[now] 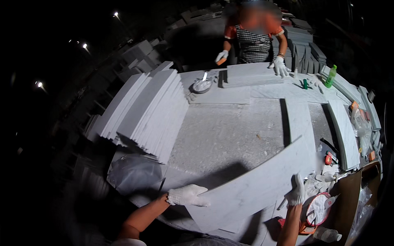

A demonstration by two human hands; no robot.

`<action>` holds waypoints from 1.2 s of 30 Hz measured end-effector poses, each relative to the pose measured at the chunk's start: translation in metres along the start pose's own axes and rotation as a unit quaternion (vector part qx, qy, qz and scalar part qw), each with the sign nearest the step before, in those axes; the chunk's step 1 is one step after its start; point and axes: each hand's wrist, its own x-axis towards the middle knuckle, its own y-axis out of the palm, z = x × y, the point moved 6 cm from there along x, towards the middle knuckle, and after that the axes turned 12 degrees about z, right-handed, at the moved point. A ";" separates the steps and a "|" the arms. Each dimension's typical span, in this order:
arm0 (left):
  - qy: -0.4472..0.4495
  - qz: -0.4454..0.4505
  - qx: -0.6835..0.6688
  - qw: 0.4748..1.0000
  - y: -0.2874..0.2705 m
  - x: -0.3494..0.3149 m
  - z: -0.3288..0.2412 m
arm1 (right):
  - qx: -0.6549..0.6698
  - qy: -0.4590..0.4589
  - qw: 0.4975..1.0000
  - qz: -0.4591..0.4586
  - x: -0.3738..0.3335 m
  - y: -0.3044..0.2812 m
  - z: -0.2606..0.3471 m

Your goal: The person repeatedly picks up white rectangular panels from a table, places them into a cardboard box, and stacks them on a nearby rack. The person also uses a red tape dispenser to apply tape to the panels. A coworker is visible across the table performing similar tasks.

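A long white marble slab (pixel 250 182) with faint grey veins is held tilted before me, its far right corner raised over the worktable (pixel 221 135). My left hand (pixel 188 195), in a white knitted glove, grips its left end, thumb over the top face. At the slab's near right edge is my right hand (pixel 296 191), also gloved, its fingers pointing away from me along the edge. Part of that grip is hidden. Beneath the slab a dark shadow falls on the dusty tabletop.
Stacked slabs (pixel 152 110) stand at left, near a clear plastic bag (pixel 135 172). Across the table a person (pixel 254 41) in white gloves rests a hand on piled slabs (pixel 252 76). A bowl (pixel 202 85), green bottle (pixel 330 76), red tape measure (pixel 328 159) and red-rimmed bucket (pixel 319 210) surround the workspace.
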 end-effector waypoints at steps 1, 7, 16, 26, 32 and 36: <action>-0.006 0.003 0.052 0.999 0.001 -0.020 0.016 | 0.007 0.022 0.998 0.059 -0.024 0.015 -0.014; 0.161 -0.027 -0.229 0.960 0.027 -0.085 0.173 | -0.409 0.071 0.901 0.129 -0.153 -0.020 -0.130; 0.169 -0.280 -0.575 0.750 0.076 -0.125 0.268 | 0.060 0.266 0.952 -0.138 -0.278 0.103 -0.224; 0.030 -0.400 -0.390 0.829 0.051 -0.110 0.348 | 0.024 0.239 0.966 -0.091 -0.266 0.071 -0.302; 0.046 -0.438 -0.283 0.852 0.020 -0.101 0.339 | -0.074 0.165 0.982 -0.061 -0.227 0.084 -0.302; -0.101 -0.506 0.071 0.854 0.001 -0.104 0.322 | 0.015 0.194 0.978 -0.081 -0.225 0.102 -0.298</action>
